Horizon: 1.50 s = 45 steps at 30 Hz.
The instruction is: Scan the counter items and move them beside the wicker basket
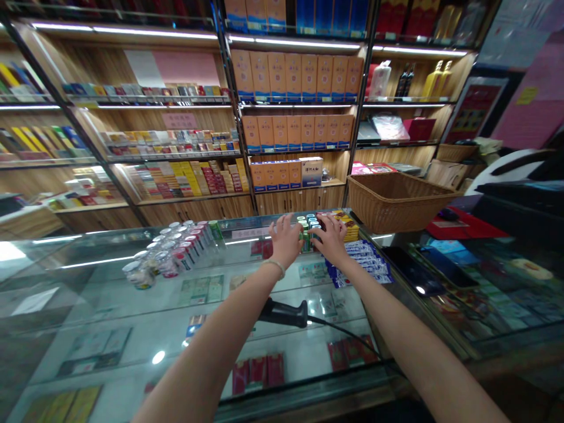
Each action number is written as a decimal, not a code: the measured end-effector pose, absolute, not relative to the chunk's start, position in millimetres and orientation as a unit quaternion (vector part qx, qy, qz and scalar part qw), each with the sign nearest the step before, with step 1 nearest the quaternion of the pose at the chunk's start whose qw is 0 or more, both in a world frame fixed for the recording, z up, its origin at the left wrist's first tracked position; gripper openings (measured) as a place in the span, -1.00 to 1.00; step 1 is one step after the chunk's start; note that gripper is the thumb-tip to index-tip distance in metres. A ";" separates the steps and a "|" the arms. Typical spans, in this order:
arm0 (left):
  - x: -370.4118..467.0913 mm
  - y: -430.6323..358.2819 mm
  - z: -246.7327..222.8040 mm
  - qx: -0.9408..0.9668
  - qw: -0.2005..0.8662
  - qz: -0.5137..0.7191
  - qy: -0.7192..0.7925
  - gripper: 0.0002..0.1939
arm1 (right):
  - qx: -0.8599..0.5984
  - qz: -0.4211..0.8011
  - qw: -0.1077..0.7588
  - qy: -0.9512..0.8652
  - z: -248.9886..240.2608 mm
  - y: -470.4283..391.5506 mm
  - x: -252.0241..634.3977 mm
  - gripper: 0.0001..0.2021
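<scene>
My left hand (pixel 287 239) reaches to the left side of a small group of green-topped containers (pixel 301 220) on the glass counter (pixel 264 288). Its fingers are curved and spread, with the fingertips at or close to the containers. On the other side, my right hand (pixel 331 236) has its fingers bent and apart, beside blue-topped containers (pixel 313 217). Whether the fingertips press on them is hard to see. Yellow packs (pixel 351 230) and fanned-out blue-and-white packets (pixel 363 261) lie just right of my right hand. Below my forearms rests a black handheld scanner (pixel 286 313) with its cable.
Rows of clear-lidded jars and tubes (pixel 170 249) stand on the left of the counter. A wicker basket (pixel 388 202) sits at the right back, near two dark phones (pixel 412 270). Shelves with orange boxes (pixel 295 76) line the wall behind.
</scene>
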<state>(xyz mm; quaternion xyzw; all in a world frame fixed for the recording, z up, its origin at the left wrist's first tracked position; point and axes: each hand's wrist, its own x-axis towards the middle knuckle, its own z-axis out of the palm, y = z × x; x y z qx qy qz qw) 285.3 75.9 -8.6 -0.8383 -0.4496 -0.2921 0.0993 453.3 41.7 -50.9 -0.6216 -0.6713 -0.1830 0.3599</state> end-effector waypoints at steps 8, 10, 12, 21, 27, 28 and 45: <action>290.9 79.8 -10.2 -0.834 0.106 -0.291 -0.457 -0.73 | -0.627 -0.203 0.343 -0.670 -53.7 42.1 457.5 -0.72; 292.5 81.1 -10.1 -0.833 0.107 -0.293 -0.458 -0.73 | -0.625 -0.213 0.339 -0.671 -54.2 42.4 458.4 -0.71; 293.7 82.1 -9.7 -0.832 0.106 -0.294 -0.459 -0.74 | -0.624 -0.219 0.335 -0.672 -54.4 42.4 458.6 -0.70; 295.2 84.0 -4.7 -0.832 0.098 -0.293 -0.461 -0.73 | -0.628 -0.222 0.320 -0.674 -55.9 42.4 457.7 -0.64; 296.5 83.2 -3.7 -0.828 0.115 -0.282 -0.472 -0.70 | -0.625 -0.230 0.328 -0.670 -57.4 43.2 456.7 -0.64; 296.5 83.2 -3.4 -0.826 0.116 -0.281 -0.475 -0.66 | -0.626 -0.230 0.326 -0.670 -57.4 43.4 456.9 -0.64; 270.7 86.2 -7.0 -0.827 0.119 -0.189 -0.516 0.00 | -0.666 -0.242 0.240 -0.664 -60.6 41.2 455.7 -0.34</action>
